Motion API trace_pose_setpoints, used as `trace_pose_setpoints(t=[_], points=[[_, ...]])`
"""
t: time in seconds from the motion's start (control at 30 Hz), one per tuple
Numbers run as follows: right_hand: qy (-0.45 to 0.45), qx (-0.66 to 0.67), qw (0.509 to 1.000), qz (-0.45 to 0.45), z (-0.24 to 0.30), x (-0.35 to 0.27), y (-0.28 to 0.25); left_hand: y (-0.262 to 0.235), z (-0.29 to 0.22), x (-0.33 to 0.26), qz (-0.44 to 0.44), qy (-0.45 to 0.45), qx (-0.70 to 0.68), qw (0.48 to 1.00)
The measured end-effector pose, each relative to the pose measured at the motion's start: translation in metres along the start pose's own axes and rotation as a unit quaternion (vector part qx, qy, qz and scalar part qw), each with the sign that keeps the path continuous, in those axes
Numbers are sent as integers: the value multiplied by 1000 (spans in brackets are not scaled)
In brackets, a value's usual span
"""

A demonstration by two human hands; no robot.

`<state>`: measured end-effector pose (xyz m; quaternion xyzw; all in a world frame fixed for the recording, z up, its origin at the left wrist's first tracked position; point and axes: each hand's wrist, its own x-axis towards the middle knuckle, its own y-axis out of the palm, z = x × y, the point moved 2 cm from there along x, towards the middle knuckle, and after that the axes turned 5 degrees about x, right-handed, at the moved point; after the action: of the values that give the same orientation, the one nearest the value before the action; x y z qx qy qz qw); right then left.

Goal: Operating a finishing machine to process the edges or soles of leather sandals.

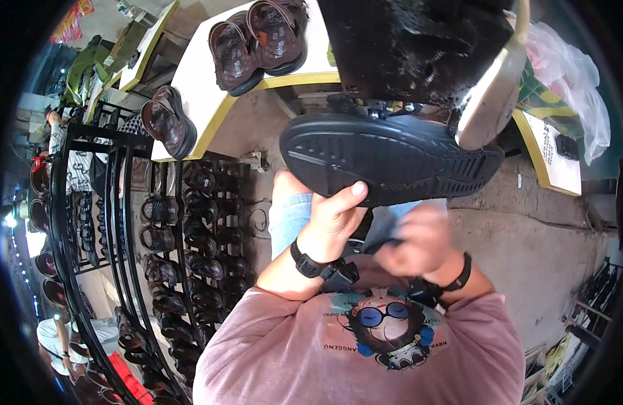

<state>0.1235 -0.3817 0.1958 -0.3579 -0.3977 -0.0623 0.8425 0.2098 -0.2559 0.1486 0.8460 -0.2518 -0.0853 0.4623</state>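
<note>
A sandal with a black treaded sole (pixel 385 162) is tipped up in front of me, its underside toward me. My left hand (pixel 338 206) grips its near edge, thumb pressed flat on the sole; the other fingers are hidden behind it. Below the sole, over my lap, my right hand (pixel 419 243) is apart from the sandal and smeared by motion. Its fingers look bent, but whether anything is in them does not show. Just past the sole stands a black machine (pixel 412 54) with worn, scuffed paint. A pale, paddle-shaped part (pixel 490 94) hangs at its right, reaching down over the sole's edge.
A white table with a yellow edge (pixel 203 121) curves round the machine. On it lie a pair of brown sandals (pixel 257 50) and a single brown sandal (pixel 168 125). A black rack (pixel 132 236) full of sandals stands at left. Clear plastic bags (pixel 571 81) lie at right.
</note>
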Motion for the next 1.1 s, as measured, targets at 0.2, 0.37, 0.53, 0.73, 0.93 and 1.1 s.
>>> trace_pose_setpoints(t=[0.2,0.37,0.53,0.73,0.93,1.1], points=[[365,595,713,-64,-59,-57,16,-11,-10,6,-20,-5,-89,996],[364,524,752,-165,-48,-43,1,-43,-2,0,-101,-1,-78,992],[285,523,774,-215,-32,-8,38,-60,-61,20,-52,70,54,995],[297,517,786,-165,-29,19,66,13,-163,53,-240,221,632,703],[288,499,812,-97,-44,27,74,60,-109,57,134,-11,703,698],[313,330,879,-142,-51,-6,56,45,-69,35,15,-4,417,909]])
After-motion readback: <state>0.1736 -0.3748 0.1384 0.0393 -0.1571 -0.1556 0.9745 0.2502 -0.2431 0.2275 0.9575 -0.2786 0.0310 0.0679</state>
